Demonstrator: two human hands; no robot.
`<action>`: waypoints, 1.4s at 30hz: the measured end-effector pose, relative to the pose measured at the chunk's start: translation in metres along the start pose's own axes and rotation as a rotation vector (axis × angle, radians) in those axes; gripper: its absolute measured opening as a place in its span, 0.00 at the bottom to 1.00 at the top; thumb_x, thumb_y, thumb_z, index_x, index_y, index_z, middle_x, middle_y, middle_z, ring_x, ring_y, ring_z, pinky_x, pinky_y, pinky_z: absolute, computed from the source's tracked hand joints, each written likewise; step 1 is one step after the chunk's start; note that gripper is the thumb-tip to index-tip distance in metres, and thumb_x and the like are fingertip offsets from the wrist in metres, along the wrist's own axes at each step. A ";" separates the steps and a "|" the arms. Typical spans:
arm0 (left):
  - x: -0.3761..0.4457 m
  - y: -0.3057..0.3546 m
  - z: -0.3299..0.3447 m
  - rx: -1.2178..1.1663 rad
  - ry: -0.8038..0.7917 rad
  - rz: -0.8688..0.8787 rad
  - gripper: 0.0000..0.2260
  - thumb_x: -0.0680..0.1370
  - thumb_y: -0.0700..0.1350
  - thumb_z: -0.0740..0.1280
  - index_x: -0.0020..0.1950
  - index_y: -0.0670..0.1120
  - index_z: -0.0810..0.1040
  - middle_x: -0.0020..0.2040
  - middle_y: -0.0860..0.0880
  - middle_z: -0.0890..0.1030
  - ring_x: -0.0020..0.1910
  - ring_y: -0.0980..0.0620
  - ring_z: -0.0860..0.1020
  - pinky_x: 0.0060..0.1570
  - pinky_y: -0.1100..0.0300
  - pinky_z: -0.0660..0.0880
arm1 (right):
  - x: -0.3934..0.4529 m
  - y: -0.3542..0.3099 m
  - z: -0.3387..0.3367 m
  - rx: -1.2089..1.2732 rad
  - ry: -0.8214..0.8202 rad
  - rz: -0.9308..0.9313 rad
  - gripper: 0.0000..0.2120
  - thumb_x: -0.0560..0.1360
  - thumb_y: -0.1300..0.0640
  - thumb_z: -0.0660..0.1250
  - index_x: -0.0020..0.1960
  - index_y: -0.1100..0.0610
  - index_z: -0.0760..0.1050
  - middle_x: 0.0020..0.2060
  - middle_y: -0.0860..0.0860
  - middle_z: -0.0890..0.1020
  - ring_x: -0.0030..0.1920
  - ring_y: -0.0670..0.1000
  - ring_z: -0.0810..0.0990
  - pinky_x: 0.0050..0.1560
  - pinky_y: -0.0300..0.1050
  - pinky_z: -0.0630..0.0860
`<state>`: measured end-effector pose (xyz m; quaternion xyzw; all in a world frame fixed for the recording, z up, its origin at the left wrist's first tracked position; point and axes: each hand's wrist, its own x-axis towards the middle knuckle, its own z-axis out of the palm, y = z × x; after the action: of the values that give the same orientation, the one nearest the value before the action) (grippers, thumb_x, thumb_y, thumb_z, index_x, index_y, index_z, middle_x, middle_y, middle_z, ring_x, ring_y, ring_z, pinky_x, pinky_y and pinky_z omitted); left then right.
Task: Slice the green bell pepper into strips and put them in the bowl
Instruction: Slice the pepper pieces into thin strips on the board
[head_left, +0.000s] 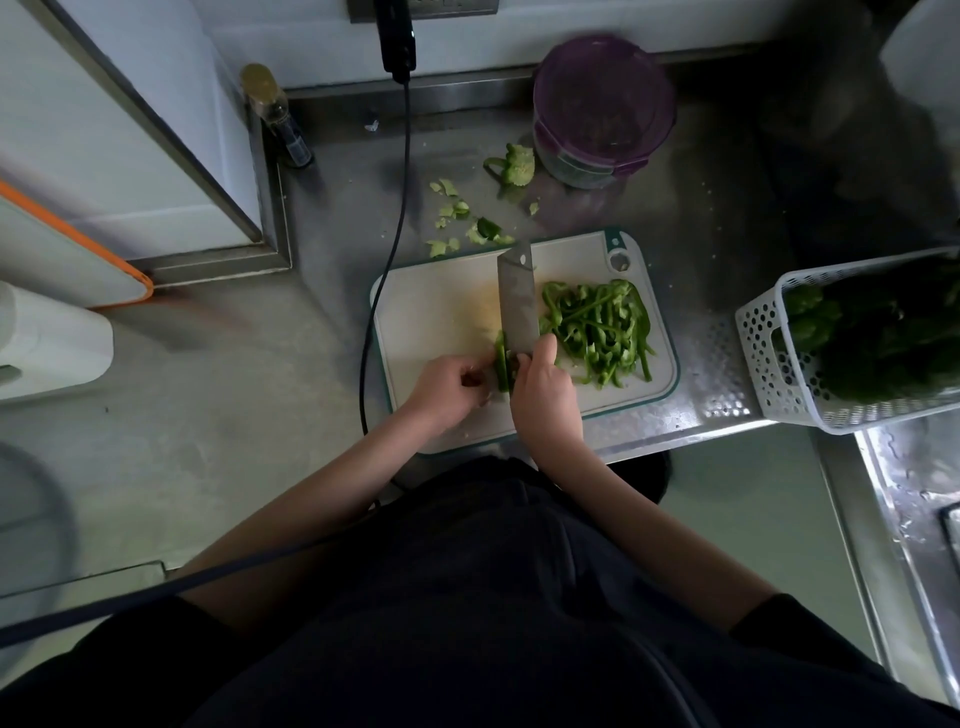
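On a white cutting board (431, 306) with a teal rim, a narrow piece of green bell pepper (502, 364) lies by the blade of a cleaver (517, 301). My right hand (543, 395) grips the cleaver's handle, with the blade pointing away from me. With curled fingers, my left hand (449, 387) holds the pepper piece from the left. A heap of cut pepper strips (597, 327) lies on the board's right half. The purple-lidded round container (602, 109) stands behind the board.
Pepper core and scraps (467, 218) lie on the steel counter behind the board. A white perforated basket (852, 338) of leafy greens stands at the right. A dark cable (387, 249) runs down along the board's left edge. A bottle (275, 111) stands far left.
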<state>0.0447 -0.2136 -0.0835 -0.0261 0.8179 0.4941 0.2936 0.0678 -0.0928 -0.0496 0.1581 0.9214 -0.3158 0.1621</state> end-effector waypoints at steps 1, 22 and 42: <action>-0.001 0.001 -0.001 -0.013 -0.003 -0.005 0.16 0.74 0.35 0.67 0.61 0.45 0.79 0.38 0.48 0.81 0.39 0.51 0.78 0.44 0.61 0.72 | 0.000 0.000 0.000 -0.002 -0.002 0.002 0.07 0.82 0.58 0.49 0.56 0.62 0.59 0.42 0.63 0.79 0.38 0.62 0.78 0.32 0.52 0.73; -0.006 0.007 -0.002 0.050 -0.039 0.042 0.18 0.78 0.34 0.58 0.67 0.44 0.74 0.64 0.45 0.76 0.65 0.49 0.72 0.58 0.69 0.63 | 0.010 -0.007 0.009 -0.199 -0.015 0.027 0.06 0.82 0.64 0.52 0.58 0.59 0.58 0.38 0.57 0.77 0.41 0.59 0.80 0.33 0.50 0.75; -0.011 0.001 0.011 0.550 -0.133 0.134 0.30 0.78 0.37 0.57 0.78 0.43 0.49 0.67 0.39 0.70 0.60 0.38 0.73 0.56 0.52 0.70 | 0.004 -0.001 0.005 -0.282 -0.042 -0.056 0.13 0.79 0.66 0.53 0.63 0.60 0.59 0.44 0.60 0.80 0.45 0.61 0.81 0.36 0.50 0.74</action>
<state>0.0585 -0.2067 -0.0813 0.1411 0.9000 0.2728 0.3092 0.0652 -0.0960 -0.0546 0.1015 0.9571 -0.1907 0.1933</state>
